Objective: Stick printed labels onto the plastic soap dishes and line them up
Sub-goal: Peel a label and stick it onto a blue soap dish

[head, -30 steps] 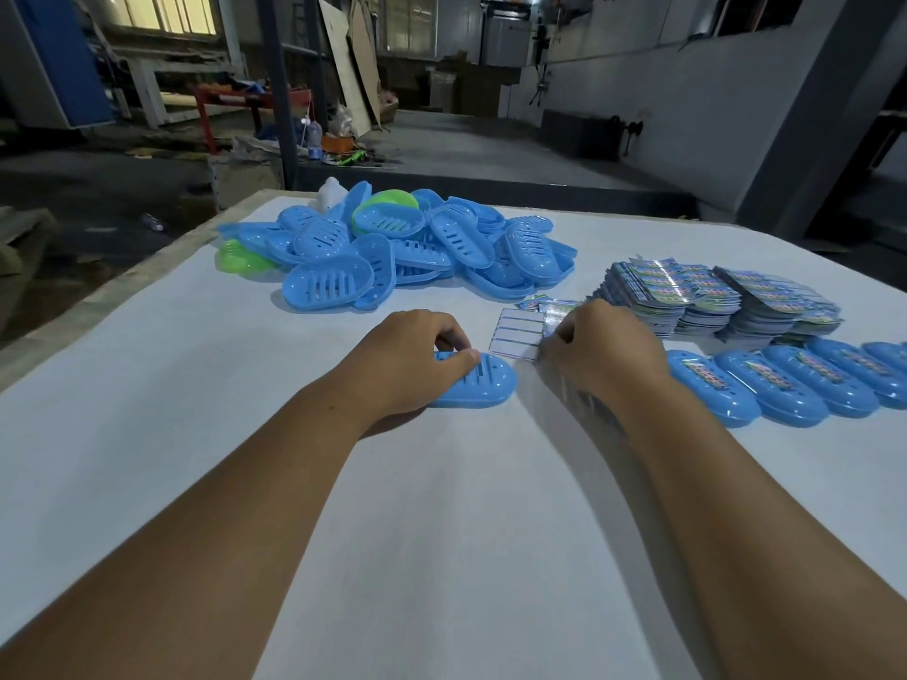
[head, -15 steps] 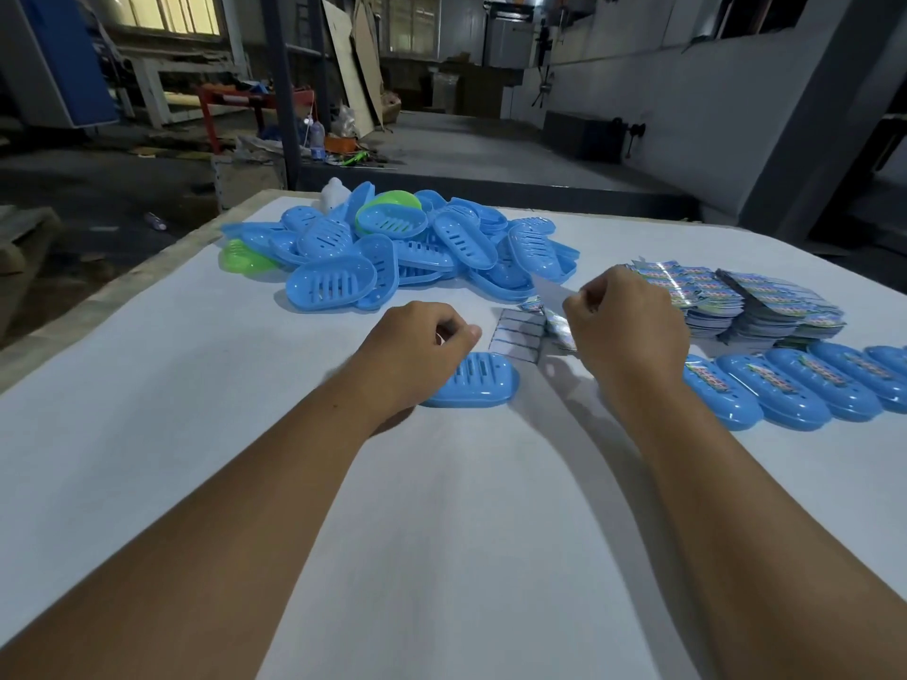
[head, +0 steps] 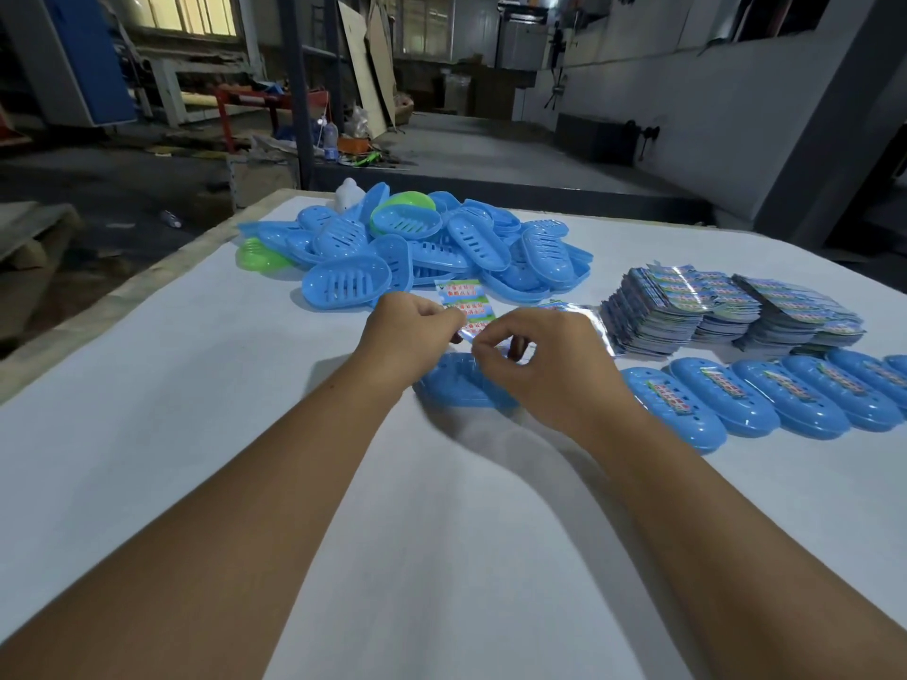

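At frame centre I pinch a glossy label sheet (head: pixel 464 306) between left hand (head: pixel 410 336) and right hand (head: pixel 549 365), directly above the slotted oval blue soap dish (head: pixel 454 385), presumably to peel one sticker. Labelled dishes (head: pixel 756 400) line up at right.

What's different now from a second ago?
The left hand let go of the blue soap dish and rose to join the right hand on the label sheet, now lifted above that dish. The dish, the pile and the labelled row stayed put.
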`<state>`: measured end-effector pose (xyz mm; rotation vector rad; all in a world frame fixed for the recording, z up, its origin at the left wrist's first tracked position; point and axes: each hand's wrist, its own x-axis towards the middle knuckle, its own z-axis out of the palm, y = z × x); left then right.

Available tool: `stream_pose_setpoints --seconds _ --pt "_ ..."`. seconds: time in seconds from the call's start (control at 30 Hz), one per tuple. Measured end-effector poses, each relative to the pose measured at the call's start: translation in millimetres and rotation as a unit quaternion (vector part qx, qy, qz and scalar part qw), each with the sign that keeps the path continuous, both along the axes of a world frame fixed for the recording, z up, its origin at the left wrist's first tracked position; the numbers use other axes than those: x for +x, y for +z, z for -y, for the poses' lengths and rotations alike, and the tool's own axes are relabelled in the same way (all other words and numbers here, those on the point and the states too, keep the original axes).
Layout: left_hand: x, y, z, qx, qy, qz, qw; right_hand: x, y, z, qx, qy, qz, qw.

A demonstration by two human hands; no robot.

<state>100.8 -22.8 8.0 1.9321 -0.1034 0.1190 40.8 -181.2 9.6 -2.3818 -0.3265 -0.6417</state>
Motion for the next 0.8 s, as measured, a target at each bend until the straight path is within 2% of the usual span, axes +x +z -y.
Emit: stream_pose_setpoints --seconds 0.1,0.23,0.33,0.4,0.53,0.73,0.8 --pt "-0.9 3.6 -2.3 -0.014 0.004 0.013 1.0 0.5 -1.1 -4.7 0.05 0.044 0.015 0.998" --pt "-5.3 5.2 -0.6 -0.018 -0.027 0.027 0.999 8.6 2.3 1.3 0.177 -0.048 -0.015 0.983" --pt "-8.3 4.7 2.5 -0.025 -0.066 0.006 0.997 10.0 6.9 5.5 0.344 -0.026 -0.063 0.937" --pt "-9.7 4.0 3.6 -0.032 -0.092 -0.002 0.995 8.8 8.5 7.3 0.417 0.01 -0.09 0.904" --pt "-8.8 3.0 1.9 -0.06 -0.109 -0.015 0.992 9.9 8.7 10.2 0.427 0.018 -0.106 0.898" --pt "-8.1 3.3 3.4 -0.05 -0.094 0.027 0.994 9.5 9.2 9.1 0.444 0.036 -0.141 0.884" --pt "-8.5 3.9 3.7 -0.055 -0.082 0.033 0.995 9.7 7.6 8.4 0.412 0.041 -0.162 0.896"
